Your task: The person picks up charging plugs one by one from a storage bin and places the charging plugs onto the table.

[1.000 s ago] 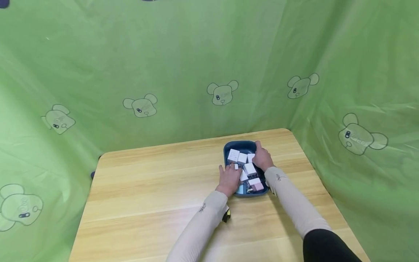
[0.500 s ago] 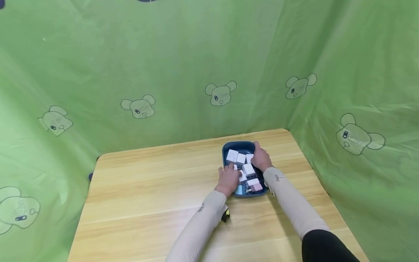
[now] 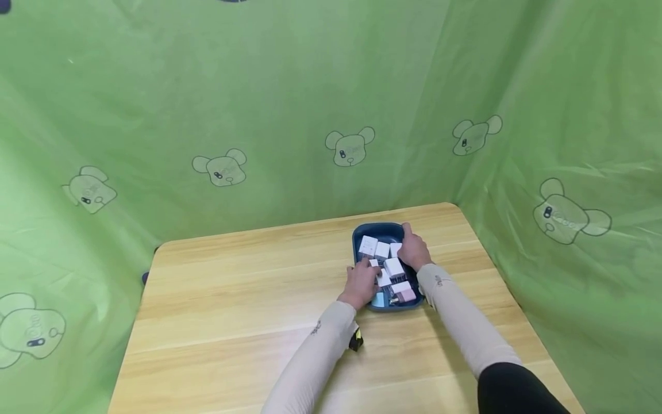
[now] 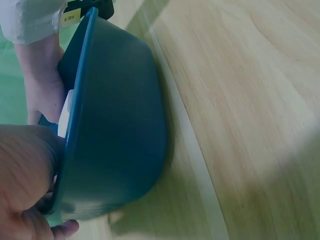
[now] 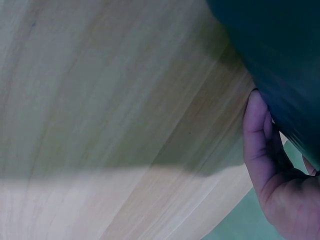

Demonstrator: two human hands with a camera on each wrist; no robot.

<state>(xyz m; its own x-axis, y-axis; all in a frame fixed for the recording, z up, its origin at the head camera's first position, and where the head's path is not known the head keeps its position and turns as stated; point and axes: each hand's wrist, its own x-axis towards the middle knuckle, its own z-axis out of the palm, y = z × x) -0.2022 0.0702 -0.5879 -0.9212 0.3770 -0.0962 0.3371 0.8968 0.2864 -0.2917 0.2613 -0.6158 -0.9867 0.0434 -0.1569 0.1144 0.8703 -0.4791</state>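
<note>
A dark blue plastic tub (image 3: 379,228) stands toward the back right of the table and contains several white charger plugs (image 3: 394,268), a pink plug (image 3: 406,295) and a light blue plug (image 3: 378,299). My left hand (image 3: 358,282) grips its left rim, fingers reaching over the edge among the plugs; in the left wrist view that hand (image 4: 22,175) curls over the rim. On the opposite side my right hand (image 3: 414,249) holds the right rim. Its fingers (image 5: 256,135) press the outer wall (image 5: 280,60) in the right wrist view, the thumb mostly hidden.
The tub stands on a pale wooden table (image 3: 233,310), not far from its back edge. A green curtain (image 3: 284,86) with mouse-head prints hangs behind the table and along both sides. A black and yellow strap (image 3: 356,339) shows under the left wrist.
The left hand's fingers shift slightly at the left rim, uncovering a little more of the plugs beside them. The right hand and the tub stay in place.
</note>
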